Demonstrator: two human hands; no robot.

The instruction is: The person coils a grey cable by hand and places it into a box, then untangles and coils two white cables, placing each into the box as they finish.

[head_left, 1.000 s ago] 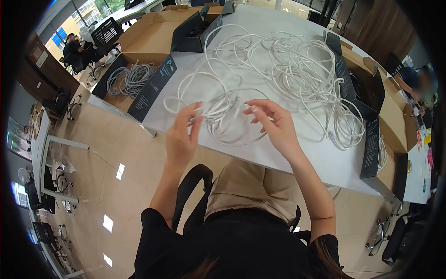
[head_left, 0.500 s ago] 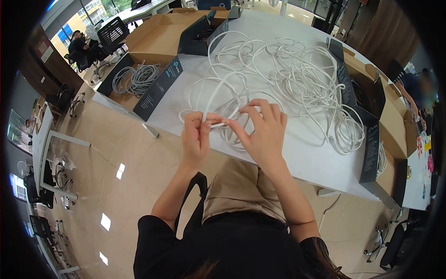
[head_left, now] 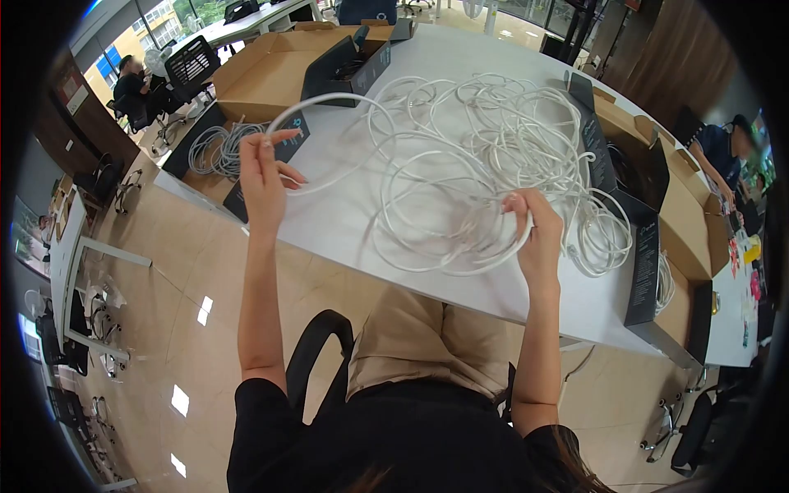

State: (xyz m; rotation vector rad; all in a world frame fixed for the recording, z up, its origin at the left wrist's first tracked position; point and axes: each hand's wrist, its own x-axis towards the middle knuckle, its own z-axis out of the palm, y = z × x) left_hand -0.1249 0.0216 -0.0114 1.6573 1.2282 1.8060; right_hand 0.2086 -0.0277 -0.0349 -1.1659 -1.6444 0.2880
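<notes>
On the left, my left hand [head_left: 265, 185] holds up a loop of white cable [head_left: 341, 96], its thumb and forefinger apart around the strand. The loop arches over the table between both hands. My right hand [head_left: 540, 234] is closed on a bundle of round cable coils [head_left: 436, 269] near the table's front edge. Some strands near the right fingers are blurred. Behind the held coils lies a large loose tangle of white cable [head_left: 530, 123] on the white table [head_left: 329, 226].
An open box [head_left: 234, 185] with coiled grey-white cable stands at the left. Behind it is a dark box [head_left: 349, 74]. Open boxes [head_left: 643, 271] line the right side, one holding white cable. A black chair [head_left: 316, 353] is beside my legs. Other people sit or stand farther off.
My hands have moved wide apart, the left outward and up, the right outward. The cable between them has spread into a large loop, and the coils have shifted right with my right hand.
</notes>
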